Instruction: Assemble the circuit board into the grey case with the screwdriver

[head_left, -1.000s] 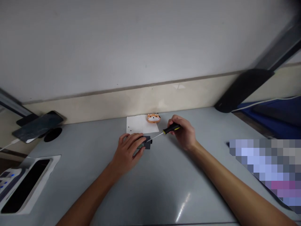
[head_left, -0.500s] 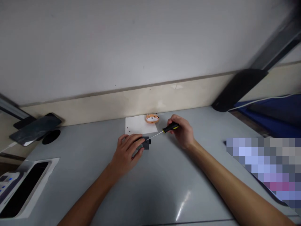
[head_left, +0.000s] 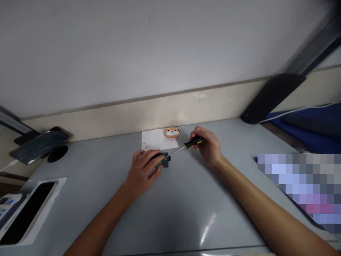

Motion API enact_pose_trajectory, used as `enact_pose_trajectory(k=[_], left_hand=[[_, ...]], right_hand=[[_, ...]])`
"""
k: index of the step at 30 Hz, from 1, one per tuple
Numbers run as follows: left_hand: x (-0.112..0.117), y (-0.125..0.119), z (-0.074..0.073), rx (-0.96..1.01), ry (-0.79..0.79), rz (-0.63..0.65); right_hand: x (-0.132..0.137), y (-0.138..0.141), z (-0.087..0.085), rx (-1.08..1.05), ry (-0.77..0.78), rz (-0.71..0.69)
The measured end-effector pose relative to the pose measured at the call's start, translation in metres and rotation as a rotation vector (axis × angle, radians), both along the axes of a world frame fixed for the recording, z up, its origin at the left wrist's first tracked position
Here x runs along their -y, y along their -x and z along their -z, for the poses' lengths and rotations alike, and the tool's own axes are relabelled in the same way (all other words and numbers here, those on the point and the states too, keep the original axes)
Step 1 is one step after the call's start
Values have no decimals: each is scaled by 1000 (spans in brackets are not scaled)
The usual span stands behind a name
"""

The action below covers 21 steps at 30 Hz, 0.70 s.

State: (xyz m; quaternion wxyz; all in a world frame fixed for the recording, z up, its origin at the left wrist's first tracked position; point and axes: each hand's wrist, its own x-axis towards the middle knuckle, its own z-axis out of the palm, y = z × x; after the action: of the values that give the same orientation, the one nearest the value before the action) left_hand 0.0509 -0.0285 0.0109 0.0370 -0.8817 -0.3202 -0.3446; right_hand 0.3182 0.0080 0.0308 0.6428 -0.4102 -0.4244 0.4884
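Note:
My left hand (head_left: 144,169) lies over a small dark block-shaped device (head_left: 164,160) on the grey table (head_left: 170,209), fingers pressed down on it and covering most of it. My right hand (head_left: 209,145) grips a screwdriver (head_left: 193,142) with a black and yellow handle. Its thin metal shaft slants down to the left, and the tip meets the device's top right corner. Behind them a white sheet of paper (head_left: 157,140) carries a few tiny dark screws and an orange animal-face figure (head_left: 172,132).
A phone (head_left: 39,144) leans on a stand at the far left, with a black round pad (head_left: 58,153) beside it. A white machine with a dark slot (head_left: 25,209) sits at the near left. A black lamp arm (head_left: 271,97) and blue fabric (head_left: 306,124) are at the right.
The view has shifted slightly. Both hands stay on the device and the screwdriver, with the tip still at the device; no clear movement of the objects.

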Motion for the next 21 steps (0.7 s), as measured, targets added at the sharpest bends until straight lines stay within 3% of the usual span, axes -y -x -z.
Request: enact_pose_trajectory(k=[10, 15, 18, 21], left_hand=[[-1, 0, 1, -21, -6, -10], [4, -6, 3, 1, -49, -12], [7, -9, 2, -37, -47, 22], [5, -7, 0, -71, -38, 69]], right_hand=[[-3, -3, 3, 16, 21, 3], [-4, 2, 5, -69, 82, 85], [-1, 17, 5, 80, 122, 86], [3, 34, 10, 315, 94, 1]])
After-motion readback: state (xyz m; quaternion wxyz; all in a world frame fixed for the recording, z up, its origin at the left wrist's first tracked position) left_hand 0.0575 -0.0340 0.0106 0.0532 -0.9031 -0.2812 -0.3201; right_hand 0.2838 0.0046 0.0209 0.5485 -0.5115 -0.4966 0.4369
